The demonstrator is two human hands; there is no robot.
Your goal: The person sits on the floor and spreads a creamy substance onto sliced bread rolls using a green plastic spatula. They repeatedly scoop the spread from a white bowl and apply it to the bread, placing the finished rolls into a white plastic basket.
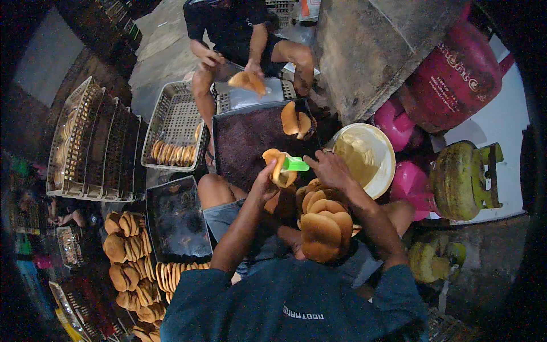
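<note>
A round brown bun (273, 158), folded partly open, is gripped in my left hand (266, 181). My right hand (333, 169) holds a green plastic spatula (295, 164), whose blade reaches into the fold of that bun. Pale cream lies along the blade. Close by my right hand stands a white bucket (389, 162) with yellowish cream (359, 156) spread over its inside. Overlapping buns (327, 224) are piled at my lap, below both hands. Beyond them is a metal tray (248, 132) of dark brown crumbs, with folded buns (295, 120) at its right corner.
Opposite, a person's hands (254, 70) hold a bun and a translucent sheet. A plastic crate (175, 102) at left has a row of buns, beside stacked crates (98, 145). A dark tray (179, 222) and bun piles (128, 256) lie lower left. Gas cylinders (455, 179) stand right.
</note>
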